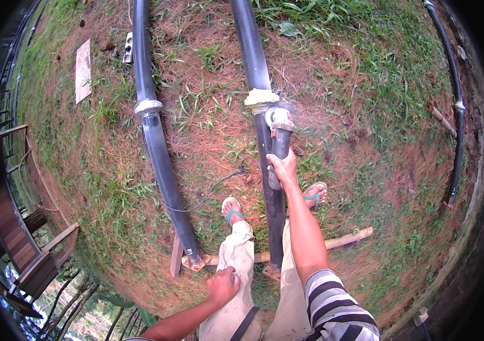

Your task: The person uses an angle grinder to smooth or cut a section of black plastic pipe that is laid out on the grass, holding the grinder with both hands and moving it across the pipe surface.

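Clasping angle grinder (281, 139) in R hand (285, 168), prob. to steer disc (271, 117) at R edge of black pipe (275, 215), nr. pale collar (261, 98). Resting L hand (222, 287) curled on trouser leg (244, 287), apparently for balance; can't tell if holding anything. Straddling pipe, laid across wooden pole (341, 239) prob. for support.

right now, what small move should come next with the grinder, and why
Probably bring the left hand up to steady the angle grinder: only the right hand grips it, dust hangs beside the pale collar on the black pole, and the left hand is down by the left trouser leg.
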### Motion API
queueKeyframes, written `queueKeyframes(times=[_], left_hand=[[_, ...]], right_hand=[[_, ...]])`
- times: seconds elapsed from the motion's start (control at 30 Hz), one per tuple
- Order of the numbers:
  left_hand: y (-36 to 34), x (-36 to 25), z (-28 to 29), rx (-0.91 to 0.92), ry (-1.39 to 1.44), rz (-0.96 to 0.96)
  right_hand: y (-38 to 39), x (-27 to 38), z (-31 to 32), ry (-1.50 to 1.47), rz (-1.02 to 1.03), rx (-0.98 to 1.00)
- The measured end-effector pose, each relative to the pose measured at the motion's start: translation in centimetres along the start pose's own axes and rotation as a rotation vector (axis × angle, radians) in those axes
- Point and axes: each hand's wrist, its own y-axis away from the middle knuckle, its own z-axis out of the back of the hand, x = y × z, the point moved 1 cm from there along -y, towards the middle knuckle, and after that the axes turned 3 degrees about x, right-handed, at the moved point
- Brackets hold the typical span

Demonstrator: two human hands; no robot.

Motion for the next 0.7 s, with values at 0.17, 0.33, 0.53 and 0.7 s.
queueKeyframes(times=[0.17,0.33,0.53,0.7], left_hand=[[-0.1,-0.5,-0.5,0.011,-0.019,0.001],[-0.2,-0.9,-1.2,0.022,-0.033,0.006],[-0.3,-1.5,-0.7,0.026,-0.049,0.025],[-0.5,-2.3,-0.3,0.038,-0.066,0.025]], right_hand=[[-0.5,-0.7,1.2,-0.233,-0.124,0.102],[-0.4,-1.2,1.9,0.075,0.085,0.045],[0.7,0.2,1.5,0.524,0.193,-0.018],[0.1,-0.3,1.4,0.426,0.278,-0.062]])
